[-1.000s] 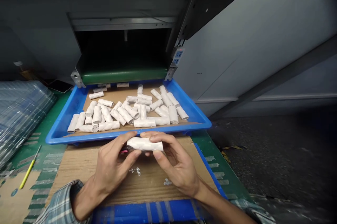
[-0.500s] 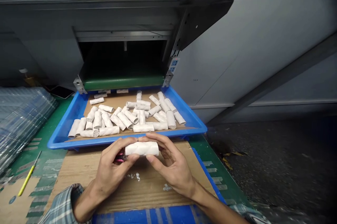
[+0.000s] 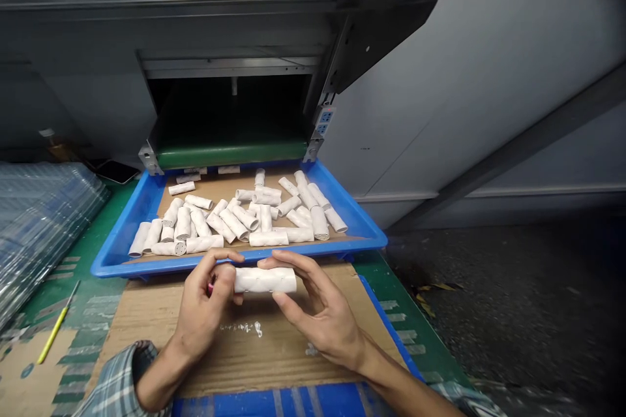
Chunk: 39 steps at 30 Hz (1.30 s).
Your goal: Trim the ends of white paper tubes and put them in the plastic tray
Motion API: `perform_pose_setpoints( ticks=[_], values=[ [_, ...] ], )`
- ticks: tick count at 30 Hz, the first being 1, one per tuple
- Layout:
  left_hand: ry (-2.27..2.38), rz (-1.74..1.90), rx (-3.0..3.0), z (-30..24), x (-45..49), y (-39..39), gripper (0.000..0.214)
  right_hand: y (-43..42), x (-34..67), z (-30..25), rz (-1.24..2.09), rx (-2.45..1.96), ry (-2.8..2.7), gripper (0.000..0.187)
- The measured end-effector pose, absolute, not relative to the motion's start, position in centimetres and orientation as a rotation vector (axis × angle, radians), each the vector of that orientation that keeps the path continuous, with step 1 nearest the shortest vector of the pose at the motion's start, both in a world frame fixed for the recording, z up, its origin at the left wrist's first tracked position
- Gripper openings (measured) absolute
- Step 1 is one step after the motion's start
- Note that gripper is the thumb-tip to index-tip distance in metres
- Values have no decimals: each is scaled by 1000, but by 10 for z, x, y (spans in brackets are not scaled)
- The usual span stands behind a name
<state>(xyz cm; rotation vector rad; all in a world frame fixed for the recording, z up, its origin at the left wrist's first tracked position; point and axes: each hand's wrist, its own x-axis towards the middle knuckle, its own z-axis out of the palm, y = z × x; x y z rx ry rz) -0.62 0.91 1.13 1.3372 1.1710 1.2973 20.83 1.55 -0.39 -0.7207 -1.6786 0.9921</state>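
A white cylindrical tube [image 3: 265, 280] with small dents along its side lies level between my two hands, above the cardboard. My left hand [image 3: 208, 299] is closed at its left end, thumb against that end and index finger stretched above. A small pink item [image 3: 211, 286] shows inside the left palm, mostly hidden by the fingers. My right hand [image 3: 325, 309] is curved around the right part of the tube, fingertips at the top edge and thumb at the lower edge. Several similar white tubes [image 3: 268, 238] lie in the blue tray [image 3: 362, 242] just beyond.
A green conveyor belt [image 3: 232, 154] ends over the tray's far edge. Cardboard [image 3: 161, 325] covers the bench under my hands. At left lie a yellow-handled tool [image 3: 53, 337], stacked clear plastic packs [image 3: 44, 221] and a phone [image 3: 117, 171]. A power strip [image 3: 323, 120] hangs at right.
My left thumb has moved from the tube's lower side up to its left end, and the left index finger has lifted off its top. The tube looks slightly turned.
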Motion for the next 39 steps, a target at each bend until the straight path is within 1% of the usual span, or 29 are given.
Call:
perform_pose_setpoints(
  ticks=[3,6,9,12,14,17,21,26,28,31,39],
  values=[
    [1158,1303,1426,11,-7,8,36,17,207,-2,1015,-715,-1639,47],
    [1163,1377,1555,9,-8,8,25,19,206,1,1125,-736,-1558,45],
    [1138,1429,1677,7,-9,9,19,21,207,4,1220,-754,-1515,34],
    [1126,1382,1708,6,-8,10,22,21,208,6,1117,-737,-1555,25],
    [1130,1348,1705,5,-8,10,23,21,208,6,1064,-723,-1590,28],
    [1100,1359,1710,5,-8,9,22,21,208,6,1187,-748,-1532,35],
    [1063,1327,1673,8,-8,7,28,19,207,7,1298,-764,-1457,32],
    [1049,1276,1647,8,-9,7,25,18,207,8,1296,-732,-1468,40],
    [1064,1288,1661,6,-10,7,25,19,207,9,1314,-766,-1443,36],
    [1069,1279,1651,4,-10,7,28,21,208,10,1321,-776,-1428,25],
    [1007,1262,1595,7,-8,8,28,20,209,9,1154,-700,-1512,23]
  ],
)
